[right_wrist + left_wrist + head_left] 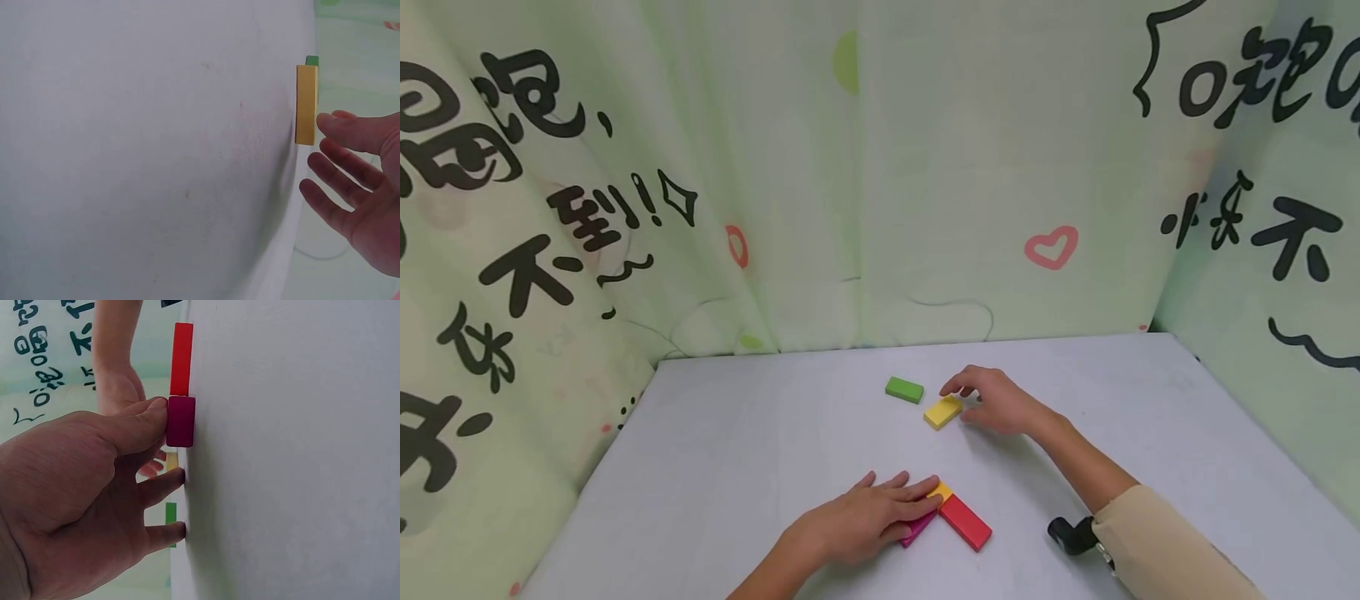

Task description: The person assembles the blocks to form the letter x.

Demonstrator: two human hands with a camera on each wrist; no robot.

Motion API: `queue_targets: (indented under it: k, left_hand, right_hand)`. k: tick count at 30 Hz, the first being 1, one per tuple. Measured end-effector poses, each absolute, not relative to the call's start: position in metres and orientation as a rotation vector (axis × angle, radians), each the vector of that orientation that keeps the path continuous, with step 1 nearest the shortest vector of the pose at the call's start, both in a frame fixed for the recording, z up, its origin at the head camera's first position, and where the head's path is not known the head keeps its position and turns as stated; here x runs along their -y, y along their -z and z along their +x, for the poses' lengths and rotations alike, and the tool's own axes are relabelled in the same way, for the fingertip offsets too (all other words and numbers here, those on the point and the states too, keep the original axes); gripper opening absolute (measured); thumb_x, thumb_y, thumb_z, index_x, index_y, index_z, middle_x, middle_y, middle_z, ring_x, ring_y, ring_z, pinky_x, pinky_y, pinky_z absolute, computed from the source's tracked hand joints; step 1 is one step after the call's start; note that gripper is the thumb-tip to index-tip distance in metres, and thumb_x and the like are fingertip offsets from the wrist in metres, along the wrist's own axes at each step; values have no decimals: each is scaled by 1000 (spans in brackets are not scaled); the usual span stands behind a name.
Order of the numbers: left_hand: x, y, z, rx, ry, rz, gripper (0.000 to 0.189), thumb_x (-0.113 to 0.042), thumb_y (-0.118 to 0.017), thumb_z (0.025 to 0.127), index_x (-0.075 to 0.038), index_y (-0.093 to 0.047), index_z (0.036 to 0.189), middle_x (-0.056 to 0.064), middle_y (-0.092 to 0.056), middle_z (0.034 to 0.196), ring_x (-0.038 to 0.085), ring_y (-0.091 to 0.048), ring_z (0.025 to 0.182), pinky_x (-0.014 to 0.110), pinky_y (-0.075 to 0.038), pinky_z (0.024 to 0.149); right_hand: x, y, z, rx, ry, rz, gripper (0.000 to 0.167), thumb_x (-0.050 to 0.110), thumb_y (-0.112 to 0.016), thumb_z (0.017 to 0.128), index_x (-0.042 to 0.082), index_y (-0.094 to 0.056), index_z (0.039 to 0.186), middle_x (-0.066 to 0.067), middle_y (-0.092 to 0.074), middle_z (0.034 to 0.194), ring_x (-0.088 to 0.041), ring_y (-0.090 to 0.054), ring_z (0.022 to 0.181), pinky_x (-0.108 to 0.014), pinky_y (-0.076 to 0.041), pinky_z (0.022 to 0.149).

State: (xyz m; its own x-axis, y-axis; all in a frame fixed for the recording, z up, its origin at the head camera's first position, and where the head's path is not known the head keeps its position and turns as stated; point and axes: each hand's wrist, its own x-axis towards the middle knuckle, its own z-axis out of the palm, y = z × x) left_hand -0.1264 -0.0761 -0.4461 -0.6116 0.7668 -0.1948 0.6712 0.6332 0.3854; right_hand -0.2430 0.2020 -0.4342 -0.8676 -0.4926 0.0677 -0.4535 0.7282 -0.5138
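While the straight-fingered left hand (863,518) presses purple block (919,528), lower centre, slipping could skew it. Right hand (997,403), empty, may nudge central yellow block (942,413).

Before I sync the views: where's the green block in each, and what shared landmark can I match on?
Head: green block slightly right of centre, below mid-height.
Left wrist: green block left of centre, below mid-height, partly hidden by a finger of the left hand.
Right wrist: green block upper right, mostly hidden behind the yellow block.
Shared landmark: that yellow block, nearest the right hand.
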Motion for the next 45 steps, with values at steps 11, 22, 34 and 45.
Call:
queue_targets:
  k: [11, 22, 34, 45]
  left_hand:
    - [76, 446, -125, -2507, -404, 1153, 53, -28, -55, 108, -36, -42, 159, -20, -29, 169, 25, -34, 157, 65, -34, 119]
    - [77, 448, -123, -2529, -431, 1178, 52, -28, -55, 109, -35, -43, 159, -18, -30, 169, 25, -35, 156, 64, -35, 119]
    - [77, 446, -124, -2530, -417, 1172, 53, -28, -55, 108, -35, -43, 159, -19, -29, 169, 24, -35, 156, 64, -35, 119]
    - [77, 448, -126, -2532, -407, 1177, 53, -28, -55, 108, -36, -42, 159, -20, -29, 169, 25, -36, 156, 65, -36, 118]
  right_hand:
    - [-194, 442, -248, -2799, 813, -786, 32, 0, -77, 90, 14, -77, 119, -7, -68, 120, -26, -63, 109, -46, -56, 96]
    - [-186, 440, -247, -2798, 704, -842, 31, 1, -79, 89, 16, -80, 116, -3, -69, 116, -26, -64, 115, -49, -56, 102]
    - [-180, 438, -250, -2830, 625, -877, 26, 4, -81, 88, 14, -81, 111, -3, -71, 112, -26, -65, 112, -47, -57, 102]
    - [-176, 437, -252, -2833, 597, -861, 24, 2, -81, 87, 14, -82, 108, -4, -70, 112, -25, -65, 111, -47, -57, 102]
